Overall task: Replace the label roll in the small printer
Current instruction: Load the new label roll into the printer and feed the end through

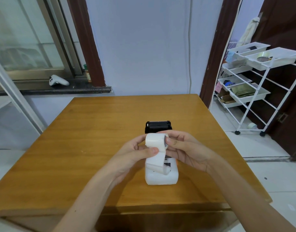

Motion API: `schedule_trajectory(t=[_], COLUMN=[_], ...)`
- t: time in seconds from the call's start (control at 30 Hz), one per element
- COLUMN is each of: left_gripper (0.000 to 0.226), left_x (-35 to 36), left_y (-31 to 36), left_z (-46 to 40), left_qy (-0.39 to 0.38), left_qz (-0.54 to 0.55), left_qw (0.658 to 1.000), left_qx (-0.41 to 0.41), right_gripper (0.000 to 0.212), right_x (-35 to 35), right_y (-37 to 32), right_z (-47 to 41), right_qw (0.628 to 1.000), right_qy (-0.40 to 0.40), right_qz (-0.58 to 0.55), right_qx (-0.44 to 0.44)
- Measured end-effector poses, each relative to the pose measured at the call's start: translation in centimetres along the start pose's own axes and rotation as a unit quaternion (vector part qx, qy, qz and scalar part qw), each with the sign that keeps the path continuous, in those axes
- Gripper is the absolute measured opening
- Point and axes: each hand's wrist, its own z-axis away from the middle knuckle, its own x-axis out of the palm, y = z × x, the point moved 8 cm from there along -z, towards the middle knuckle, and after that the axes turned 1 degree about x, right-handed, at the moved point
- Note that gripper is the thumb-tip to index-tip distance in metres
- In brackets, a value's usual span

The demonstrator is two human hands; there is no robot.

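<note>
A white label roll (155, 141) is held above the small white printer (161, 177), which lies on the wooden table (93, 128). Its loose end (157, 162) hangs down and curls over the printer body. My left hand (135, 156) pinches the strip just below the roll with its thumb. On the roll's right end, my right hand (182, 148) grips with thumb and fingers. The printer's black lid (158, 126) stands open behind the roll. The roll compartment is hidden behind the roll and hands.
A white wire trolley (254, 84) with trays of odds and ends stands to the right of the table. A white game controller (58, 80) lies on the dark window sill at the back left. The table's front edge runs close to me.
</note>
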Motion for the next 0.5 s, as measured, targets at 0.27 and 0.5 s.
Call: schedule_trajectory(t=[0.27,0.5], left_gripper=[0.059,0.073], left_x=[-1.9,-3.1], left_y=[0.0,-0.3], left_z=[-0.1,-0.1], left_qy=[0.038,0.071], left_qz=[0.005,0.055], left_qw=[0.999,0.995], left_qx=[-0.007,-0.052], right_gripper=[0.022,0.024], right_x=[-2.7,-2.1], right_y=[-1.1,1.2], right_z=[0.7,1.7], right_qw=[0.979,0.837], right_qy=[0.141,0.158], right_qz=[0.136,0.516], right_qx=[-0.054,-0.091])
